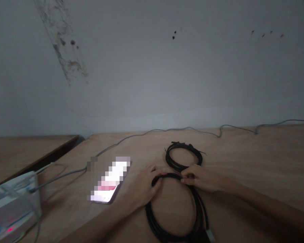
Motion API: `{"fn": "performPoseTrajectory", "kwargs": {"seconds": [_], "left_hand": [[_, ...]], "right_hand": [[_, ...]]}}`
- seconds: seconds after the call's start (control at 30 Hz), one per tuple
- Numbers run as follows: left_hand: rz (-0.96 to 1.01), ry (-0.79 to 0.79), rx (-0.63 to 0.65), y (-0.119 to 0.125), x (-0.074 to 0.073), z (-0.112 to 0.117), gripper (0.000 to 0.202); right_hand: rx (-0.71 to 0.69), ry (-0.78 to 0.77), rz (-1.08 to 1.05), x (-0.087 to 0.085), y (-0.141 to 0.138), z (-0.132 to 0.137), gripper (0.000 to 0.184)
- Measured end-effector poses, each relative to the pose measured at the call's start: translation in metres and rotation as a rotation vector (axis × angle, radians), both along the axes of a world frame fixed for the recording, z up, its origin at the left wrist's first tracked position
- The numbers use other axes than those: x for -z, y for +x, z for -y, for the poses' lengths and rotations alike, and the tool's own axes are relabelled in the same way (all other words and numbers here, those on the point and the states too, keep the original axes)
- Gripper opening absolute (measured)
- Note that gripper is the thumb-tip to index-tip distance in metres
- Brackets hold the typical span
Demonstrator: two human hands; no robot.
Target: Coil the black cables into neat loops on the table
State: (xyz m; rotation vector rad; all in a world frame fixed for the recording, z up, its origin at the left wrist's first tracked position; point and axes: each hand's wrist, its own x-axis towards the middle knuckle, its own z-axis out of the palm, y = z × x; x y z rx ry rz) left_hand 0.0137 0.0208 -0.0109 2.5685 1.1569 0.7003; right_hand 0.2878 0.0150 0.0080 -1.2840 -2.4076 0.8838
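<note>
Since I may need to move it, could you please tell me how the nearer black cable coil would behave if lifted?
It looks floppy: the black cable coil lies in a loose loop, so it would probably sag when lifted. No tie shows, so it might loosen once the left hand and right hand let go.

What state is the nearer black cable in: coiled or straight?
Coiled: the nearer black cable lies looped on the table, left hand and right hand gripping it.
</note>
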Motion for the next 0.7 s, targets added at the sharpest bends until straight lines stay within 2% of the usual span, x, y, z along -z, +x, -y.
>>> {"fn": "performPoseTrajectory", "kwargs": {"seconds": [0.07, 0.17, 0.37, 0.57, 0.7], "left_hand": [[-0.001, -0.007, 0.003, 0.001, -0.001, 0.001, 0.030], [-0.007, -0.013, -0.005, 0.002, -0.004, 0.002, 0.031], [-0.015, -0.026, 0.010, 0.002, -0.006, 0.002, 0.031], [-0.009, -0.013, 0.011, -0.001, -0.005, 0.002, 0.030], [-0.013, -0.016, 0.004, 0.000, -0.005, 0.003, 0.032]], "right_hand": [[-0.050, 0.003, 0.002, -0.003, 0.003, -0.001, 0.033], [-0.074, 0.089, 0.052, -0.005, 0.005, 0.001, 0.030], [0.036, 0.306, 0.153, -0.006, 0.008, 0.012, 0.027], [0.140, 0.341, 0.092, 0.002, 0.008, 0.017, 0.012], [0.217, 0.254, 0.014, 0.006, 0.005, 0.019, 0.005]]}}
